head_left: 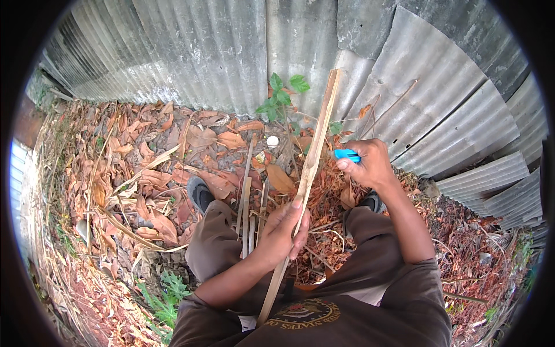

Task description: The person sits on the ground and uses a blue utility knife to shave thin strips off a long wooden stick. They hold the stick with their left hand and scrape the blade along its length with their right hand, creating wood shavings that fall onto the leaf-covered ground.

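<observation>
My left hand [281, 231] is closed around a long split bamboo strip [321, 128]. The strip slants from my lap up and away to the right, its far end in front of the metal fence. A joint shows partway along its length. In my right hand [374, 164], just right of the strip, is a blue-handled cutter [347, 154] pointing toward the bamboo. Its blade is too small to make out, and a gap shows between the cutter and the strip. Several more narrow bamboo strips [246, 209] lie between my feet, left of the held one.
Corrugated metal sheets [219, 52] form a fence ahead and to the right. Dry brown leaves [156, 173] cover the ground, with reddish shavings [462, 283] at the right. A small green plant [276, 98] grows by the fence; leafy weeds [167, 301] stand at lower left.
</observation>
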The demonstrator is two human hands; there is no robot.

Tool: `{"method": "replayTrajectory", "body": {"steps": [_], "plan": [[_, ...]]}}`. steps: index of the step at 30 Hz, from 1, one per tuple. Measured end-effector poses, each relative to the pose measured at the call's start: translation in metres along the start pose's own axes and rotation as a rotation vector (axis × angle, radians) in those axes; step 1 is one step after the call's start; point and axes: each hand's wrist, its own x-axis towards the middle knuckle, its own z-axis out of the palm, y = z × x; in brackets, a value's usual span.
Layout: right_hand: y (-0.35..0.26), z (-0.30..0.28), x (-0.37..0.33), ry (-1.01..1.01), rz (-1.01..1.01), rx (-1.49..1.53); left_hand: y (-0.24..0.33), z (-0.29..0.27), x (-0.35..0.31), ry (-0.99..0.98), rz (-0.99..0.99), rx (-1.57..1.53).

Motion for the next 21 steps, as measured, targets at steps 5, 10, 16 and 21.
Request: {"method": "replayTrajectory", "body": {"steps": [5, 10, 16, 21], "plan": [[-0.008, 0.01, -0.003, -0.059, -0.048, -0.055, -0.004, -0.001, 0.005, -0.001, 0.004, -0.039], [-0.008, 0.006, -0.003, -0.033, -0.107, -0.183, 0.002, 0.006, 0.001, 0.083, 0.012, 0.183], [-0.003, 0.013, -0.004, 0.04, -0.171, -0.247, -0.006, 0.006, -0.004, 0.118, 0.111, 0.323], [0.006, 0.023, 0.001, 0.089, -0.178, -0.223, -0.008, 0.005, -0.003, 0.107, 0.14, 0.312]]}}
